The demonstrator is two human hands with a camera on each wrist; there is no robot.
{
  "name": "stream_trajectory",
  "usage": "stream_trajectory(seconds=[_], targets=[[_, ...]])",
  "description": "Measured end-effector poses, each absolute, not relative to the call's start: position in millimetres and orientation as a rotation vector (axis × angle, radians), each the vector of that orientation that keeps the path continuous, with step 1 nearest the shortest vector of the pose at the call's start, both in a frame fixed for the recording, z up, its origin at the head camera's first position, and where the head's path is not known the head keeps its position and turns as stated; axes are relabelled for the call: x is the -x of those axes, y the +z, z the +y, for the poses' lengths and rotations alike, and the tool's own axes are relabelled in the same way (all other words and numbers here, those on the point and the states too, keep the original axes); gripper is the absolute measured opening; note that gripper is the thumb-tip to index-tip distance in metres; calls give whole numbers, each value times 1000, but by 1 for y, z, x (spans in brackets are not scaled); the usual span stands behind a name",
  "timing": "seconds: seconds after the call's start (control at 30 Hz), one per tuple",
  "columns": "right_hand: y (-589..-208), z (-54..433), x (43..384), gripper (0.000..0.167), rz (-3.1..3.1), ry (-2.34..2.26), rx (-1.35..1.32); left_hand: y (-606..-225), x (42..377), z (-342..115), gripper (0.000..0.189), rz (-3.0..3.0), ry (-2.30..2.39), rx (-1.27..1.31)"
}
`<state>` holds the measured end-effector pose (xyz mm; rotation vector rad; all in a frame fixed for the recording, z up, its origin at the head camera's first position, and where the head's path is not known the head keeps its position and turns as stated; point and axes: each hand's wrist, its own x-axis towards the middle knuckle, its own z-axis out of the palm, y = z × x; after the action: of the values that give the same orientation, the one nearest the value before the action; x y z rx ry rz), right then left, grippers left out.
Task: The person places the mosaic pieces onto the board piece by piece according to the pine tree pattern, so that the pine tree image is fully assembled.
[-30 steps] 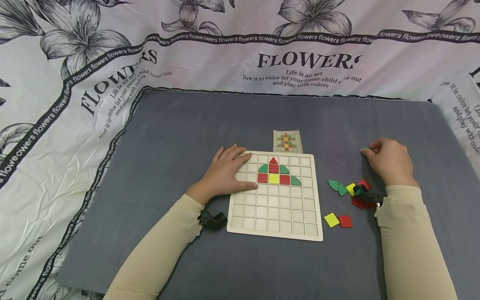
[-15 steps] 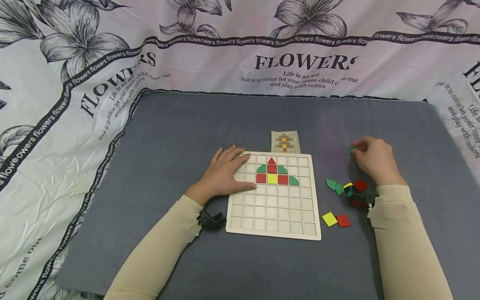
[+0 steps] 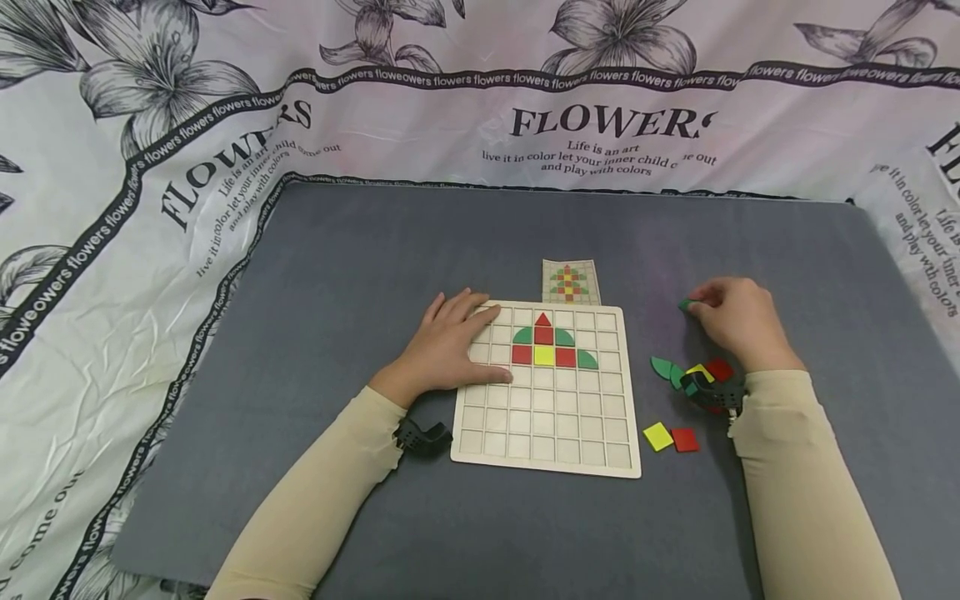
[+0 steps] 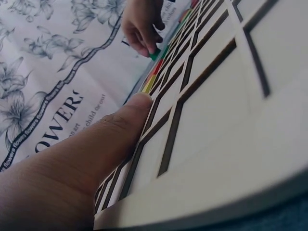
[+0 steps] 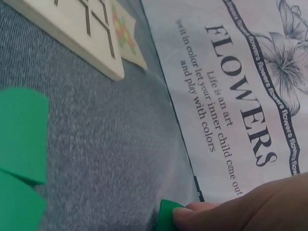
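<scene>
My left hand (image 3: pixel 446 346) lies spread on the upper left of a pale wooden grid board (image 3: pixel 547 425), thumb on its cells and fingertips at the top edge. Red, yellow and green tiles fill cells in the board's upper middle: a red triangle (image 3: pixel 543 321) on top, red squares, a yellow square (image 3: pixel 543 356) and green quarter-round tiles (image 3: pixel 587 360). Right of the board, above the table, my right hand (image 3: pixel 742 321) pinches a green tile (image 3: pixel 686 305) between thumb and fingers; the right wrist view shows this green tile (image 5: pixel 167 215) partly covered by the thumb.
Behind the board a small pattern card (image 3: pixel 571 282) is partly tucked at its top edge. Loose green tiles (image 3: pixel 662 367), red and yellow ones lie right of the board, some under the right wrist strap. A yellow square (image 3: pixel 657 437) and a red square (image 3: pixel 686 440) lie nearer.
My right hand has moved left toward the board, carrying the green tile. My left hand stays on the board, and the tiles on it look the same.
</scene>
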<state>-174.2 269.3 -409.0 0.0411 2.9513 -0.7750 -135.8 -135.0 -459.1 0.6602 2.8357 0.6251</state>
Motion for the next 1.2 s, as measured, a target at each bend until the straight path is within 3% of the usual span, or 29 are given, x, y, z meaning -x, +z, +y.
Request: stream_trajectory(seconds=[0.43, 1.2], targets=[[-399, 246, 171, 36, 2896, -794, 79, -458, 137, -135, 107, 2839, 589, -646], [-384, 183, 158, 29, 2693, -860, 284, -461, 137, -134, 106, 2849, 583, -644]])
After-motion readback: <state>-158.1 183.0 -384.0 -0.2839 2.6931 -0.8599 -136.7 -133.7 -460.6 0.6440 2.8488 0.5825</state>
